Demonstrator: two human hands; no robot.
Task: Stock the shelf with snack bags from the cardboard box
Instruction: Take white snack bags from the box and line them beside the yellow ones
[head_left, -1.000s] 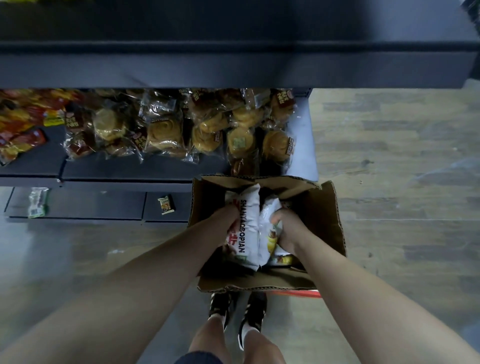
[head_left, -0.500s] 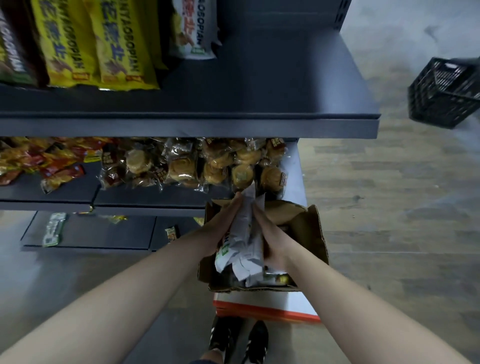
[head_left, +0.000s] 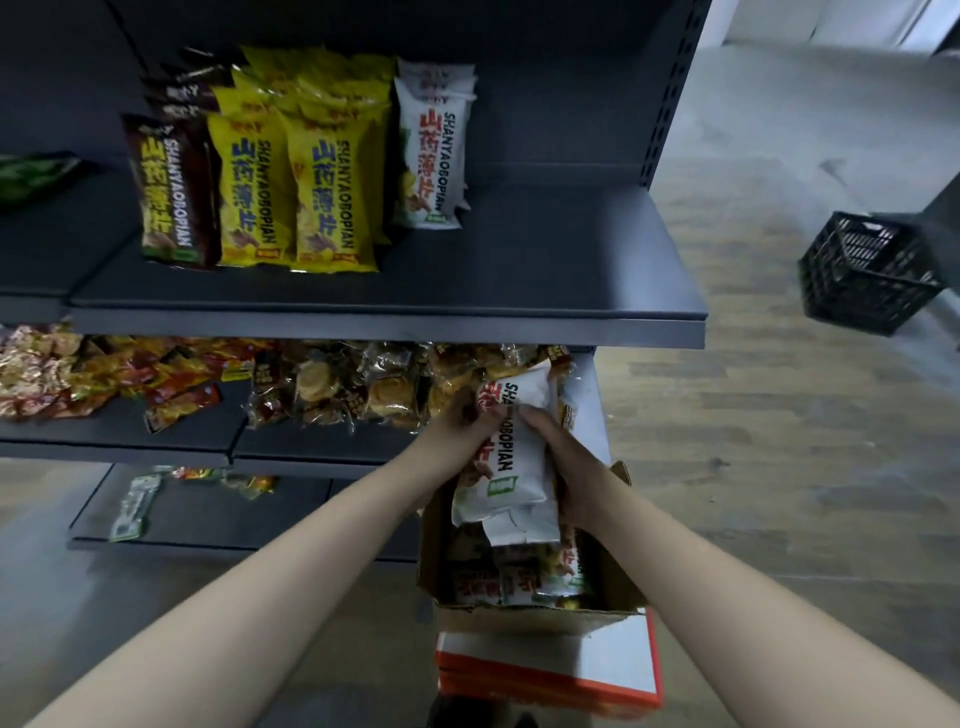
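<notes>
Both hands hold white snack bags (head_left: 511, 457) lifted above the cardboard box (head_left: 540, 616). My left hand (head_left: 457, 431) grips their left side and my right hand (head_left: 566, 467) grips the right side. A second white bag hangs just under the top one. More bags (head_left: 519, 577) lie inside the box. The dark shelf (head_left: 519, 306) above carries a white bag stack (head_left: 434, 150), yellow bags (head_left: 311, 182) and brown bags (head_left: 169, 192); its right part is bare.
The box rests on a white and orange stool (head_left: 550, 670). Wrapped pastries (head_left: 363, 384) and red snack packs (head_left: 130, 374) fill the middle shelf. A black plastic crate (head_left: 867, 273) stands on the wooden floor at the right.
Both hands have lifted the white bags up out of the box. The view has tilted up, so the upper shelf with its standing bags now shows.
</notes>
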